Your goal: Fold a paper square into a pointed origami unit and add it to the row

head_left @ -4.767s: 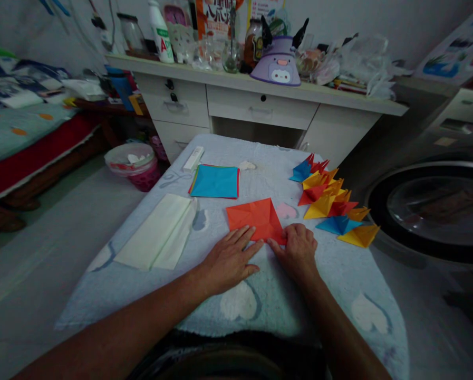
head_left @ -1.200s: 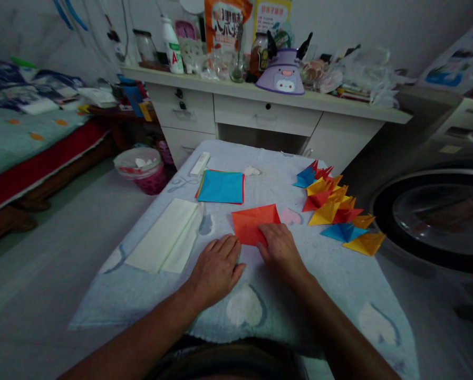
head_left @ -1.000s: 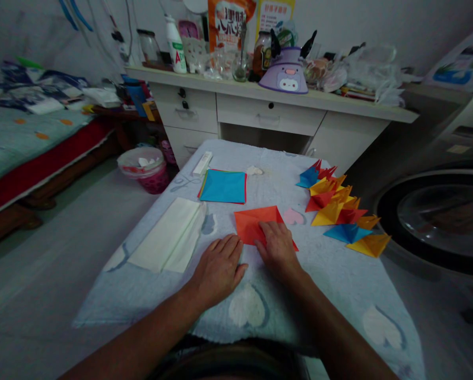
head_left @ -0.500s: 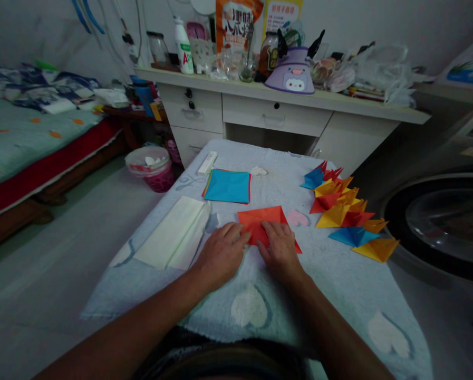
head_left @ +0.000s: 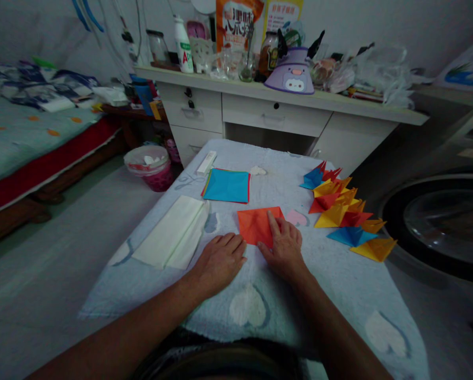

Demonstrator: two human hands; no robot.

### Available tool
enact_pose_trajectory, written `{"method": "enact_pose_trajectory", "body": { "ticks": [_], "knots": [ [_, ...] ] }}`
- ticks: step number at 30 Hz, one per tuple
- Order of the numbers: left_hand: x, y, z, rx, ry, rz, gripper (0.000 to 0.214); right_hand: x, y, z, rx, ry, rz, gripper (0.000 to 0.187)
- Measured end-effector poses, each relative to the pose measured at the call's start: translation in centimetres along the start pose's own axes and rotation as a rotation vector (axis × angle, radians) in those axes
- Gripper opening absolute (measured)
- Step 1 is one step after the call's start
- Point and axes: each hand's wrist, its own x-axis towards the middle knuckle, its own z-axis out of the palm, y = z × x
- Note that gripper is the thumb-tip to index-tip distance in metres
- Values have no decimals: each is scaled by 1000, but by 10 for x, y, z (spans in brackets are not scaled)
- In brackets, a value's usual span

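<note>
Paper first: the orange folded paper sheet lies flat near the middle of the light-blue towelling table cover, just ahead of both hands. The right hand rests on its near right part, fingers straight and grasping nothing, the forefinger laid along a crease. The left hand lies palm down on the cover just beside the sheet's near left corner, fingers relaxed, holding nothing.

A sharp crease, I judge, wants firm fingertip pressure along the whole edge (the soft cover gives underneath) while the other hand pins the sheet.

A stack of square papers, blue on top, lies beyond. A cluster of folded yellow, red and blue paper pieces sits to the right and a pale folded cloth to the left. None touches the sheet.
</note>
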Motion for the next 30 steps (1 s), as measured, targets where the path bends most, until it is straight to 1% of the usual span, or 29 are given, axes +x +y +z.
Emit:
{"method": "enact_pose_trajectory", "body": {
  "ticks": [3,6,8,13,15,21,23,24,25,27,28,29,30],
  "knots": [
    [-1,0,1,-7,8,-11,22,-6,18,-1,-33,-20,33,83],
    [-2,-1,3,-14,29,-6,22,-12,35,-5,-48,-42,82,83],
    [-3,-1,4,-18,40,0,22,-17,44,-9,-65,-39,147,81],
    [-4,-2,5,-26,43,-11,23,-25,60,-18,-89,-101,262,79],
    [-4,-2,6,-34,51,-16,23,-28,67,-19,-98,-98,266,77],
    [-5,-5,4,-101,88,-13,22,-32,86,-17,-127,-80,214,77],
    [-5,-8,1,-131,77,-16,21,-30,88,-19,-104,-59,190,72],
    [-5,-10,-1,-151,65,-13,21,-29,86,-21,-68,-28,160,66],
    [-4,-12,-3,-178,51,-7,19,-27,83,-25,-20,13,124,59],
    [0,-16,-10,-249,35,18,16,-21,72,-33,120,153,45,42],
    [4,-19,-13,-298,46,28,17,-18,64,-38,177,214,33,36],
    [9,-21,-16,-341,76,29,19,-14,55,-42,234,241,17,31],
    [16,-24,-19,-379,121,14,20,-10,46,-45,291,221,-5,28]
  ]
}}
